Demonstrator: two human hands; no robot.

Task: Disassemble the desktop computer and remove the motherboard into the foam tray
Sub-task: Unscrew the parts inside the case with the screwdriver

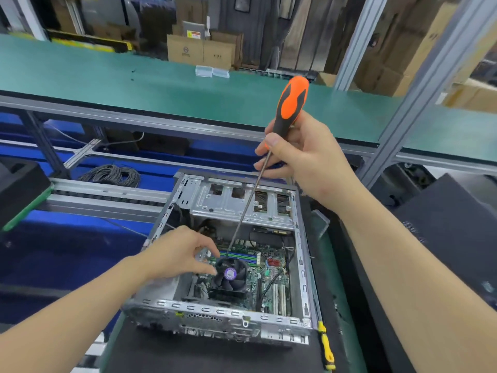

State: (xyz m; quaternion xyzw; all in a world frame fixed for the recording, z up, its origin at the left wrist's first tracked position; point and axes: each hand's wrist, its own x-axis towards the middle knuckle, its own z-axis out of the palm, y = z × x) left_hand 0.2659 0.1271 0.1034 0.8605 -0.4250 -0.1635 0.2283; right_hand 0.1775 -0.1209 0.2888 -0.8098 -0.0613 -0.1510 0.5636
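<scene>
An open grey computer case [215,316] lies on a dark mat in front of me. Inside it sits the green motherboard [271,281] with a black CPU fan [230,273] bearing a purple round label. My right hand [301,157] grips a long screwdriver [291,103] by its orange and black handle, above the case. Its thin shaft slants down and its tip sits at the far edge of the fan. My left hand [177,254] reaches into the case, its fingertips touching the fan's left rim.
A second screwdriver with a yellow handle [326,345] lies right of the case. Black foam [18,184] sits at the left, a dark panel [454,224] at the right. A coil of grey cable [113,175] lies beyond a roller rail. A green shelf [107,84] spans the back.
</scene>
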